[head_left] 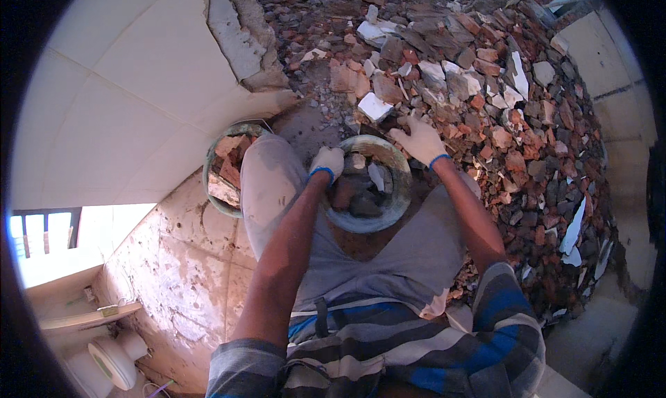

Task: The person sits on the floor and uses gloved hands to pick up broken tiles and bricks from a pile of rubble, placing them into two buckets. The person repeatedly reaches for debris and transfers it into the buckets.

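Between my knees stands a round bucket [400, 190] with a worn greenish rim, partly filled with dark and grey broken chunks. My left hand [330, 161], in a pale glove with a blue cuff, is closed at the bucket's upper left rim; its fingertips are partly hidden. Just past the opposite side of the rim, my right hand [422, 141], gloved the same way, reaches over the edge of the rubble pile [517, 138] with thumb and fingers apart. No piece shows in it. Near its fingertips lies a white-faced chunk [375, 107].
A second bucket [206, 179] full of reddish brick pieces stands beside my left knee. Brick, stone and tile rubble spreads ahead and to the right. A tiled wall [132, 93] with a broken edge rises at left. A white toilet [114, 362] is at lower left.
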A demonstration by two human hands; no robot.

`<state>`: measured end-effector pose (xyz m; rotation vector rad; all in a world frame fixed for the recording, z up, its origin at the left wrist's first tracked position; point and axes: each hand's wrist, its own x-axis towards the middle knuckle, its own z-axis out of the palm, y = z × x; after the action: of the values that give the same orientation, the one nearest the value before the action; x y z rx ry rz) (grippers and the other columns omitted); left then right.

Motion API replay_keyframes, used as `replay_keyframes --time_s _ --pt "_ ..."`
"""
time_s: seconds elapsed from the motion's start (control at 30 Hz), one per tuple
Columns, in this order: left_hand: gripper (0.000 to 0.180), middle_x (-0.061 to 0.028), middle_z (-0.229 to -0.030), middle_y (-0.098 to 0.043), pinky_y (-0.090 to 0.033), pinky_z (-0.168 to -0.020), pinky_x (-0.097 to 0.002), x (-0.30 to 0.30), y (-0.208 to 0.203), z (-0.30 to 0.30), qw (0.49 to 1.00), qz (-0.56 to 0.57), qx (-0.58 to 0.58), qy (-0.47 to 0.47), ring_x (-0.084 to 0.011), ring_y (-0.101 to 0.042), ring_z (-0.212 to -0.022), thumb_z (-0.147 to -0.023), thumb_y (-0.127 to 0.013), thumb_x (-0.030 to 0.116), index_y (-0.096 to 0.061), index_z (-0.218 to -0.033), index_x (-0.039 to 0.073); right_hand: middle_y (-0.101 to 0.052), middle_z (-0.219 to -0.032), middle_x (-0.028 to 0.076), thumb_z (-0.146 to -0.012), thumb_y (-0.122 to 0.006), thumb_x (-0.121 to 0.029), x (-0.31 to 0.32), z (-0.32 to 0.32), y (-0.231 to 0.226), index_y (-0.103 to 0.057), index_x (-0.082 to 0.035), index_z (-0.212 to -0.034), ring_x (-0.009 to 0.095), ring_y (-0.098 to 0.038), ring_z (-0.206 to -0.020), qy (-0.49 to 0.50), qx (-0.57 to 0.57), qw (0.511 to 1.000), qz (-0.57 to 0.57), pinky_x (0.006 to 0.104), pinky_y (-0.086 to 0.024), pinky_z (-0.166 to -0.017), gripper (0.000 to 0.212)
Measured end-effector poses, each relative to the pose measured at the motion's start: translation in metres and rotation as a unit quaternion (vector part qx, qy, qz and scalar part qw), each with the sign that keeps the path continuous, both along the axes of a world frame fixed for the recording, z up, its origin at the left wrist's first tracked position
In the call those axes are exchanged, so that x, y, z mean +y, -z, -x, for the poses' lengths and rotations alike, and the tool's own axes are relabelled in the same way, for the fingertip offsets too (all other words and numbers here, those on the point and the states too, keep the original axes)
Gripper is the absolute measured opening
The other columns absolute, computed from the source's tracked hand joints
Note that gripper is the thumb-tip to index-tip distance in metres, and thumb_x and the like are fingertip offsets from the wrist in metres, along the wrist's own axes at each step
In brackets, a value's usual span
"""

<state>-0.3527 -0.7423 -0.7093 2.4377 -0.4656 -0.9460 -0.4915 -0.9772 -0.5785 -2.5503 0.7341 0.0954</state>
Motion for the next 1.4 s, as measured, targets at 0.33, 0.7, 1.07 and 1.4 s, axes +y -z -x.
replay_keyframes --time_s 0.33,0.7,1.07,1.4 --pt "0.063 -0.0287 -0.16 -0.047 -0.038 -0.121 -0.0557 -0.008 0.012 -0.002 0.998 -0.007 0.063 -0.02 -0.0506 -0.05 -0.143 -0.104 -0.038 0.045 -0.055 -0.148 0.003 -0.064 -0.126 0.02 -0.08 -0.088 -0.043 0.006 -0.079 0.088 -0.054 -0.01 -0.139 0.041 -0.067 -0.113 0.03 0.0 0.978 0.207 0.054 -0.057 -0.092 0.076" --pt "0.062 -0.0252 -0.157 -0.051 -0.041 -0.119 -0.0551 -0.011 0.023 -0.006 0.998 -0.025 0.034 0.052 -0.0479 -0.054 -0.14 -0.105 -0.035 0.045 -0.059 -0.144 0.003 -0.064 -0.122 0.021 -0.074 -0.09 -0.048 0.004 -0.088 0.092 -0.056 -0.007 -0.136 0.042 -0.066 -0.114 0.014 0.005 0.977 0.215 0.0532 -0.056 -0.094 0.081" --pt "0.055 -0.033 -0.149 -0.054 -0.043 -0.116 -0.0553 -0.007 -0.012 0.004 0.999 -0.016 0.0 0.05 -0.0507 -0.055 -0.137 -0.108 -0.034 0.037 -0.059 -0.141 0.0 -0.069 -0.128 0.027 -0.08 -0.078 -0.056 -0.03 -0.07 0.081 -0.057 0.003 -0.142 0.035 -0.067 -0.119 0.219 -0.007 0.965 -0.143 0.044 -0.052 -0.103 0.087" --pt "0.066 -0.0336 -0.153 -0.052 -0.039 -0.121 -0.0539 -0.009 0.044 -0.008 0.999 -0.015 0.039 0.023 -0.0503 -0.051 -0.142 -0.104 -0.033 0.046 -0.055 -0.147 0.002 -0.07 -0.126 0.011 -0.104 -0.064 -0.041 -0.01 0.05 -0.057 -0.049 0.003 -0.152 0.019 -0.066 -0.115 0.036 -0.042 0.907 -0.418 0.0341 -0.053 -0.099 0.067"
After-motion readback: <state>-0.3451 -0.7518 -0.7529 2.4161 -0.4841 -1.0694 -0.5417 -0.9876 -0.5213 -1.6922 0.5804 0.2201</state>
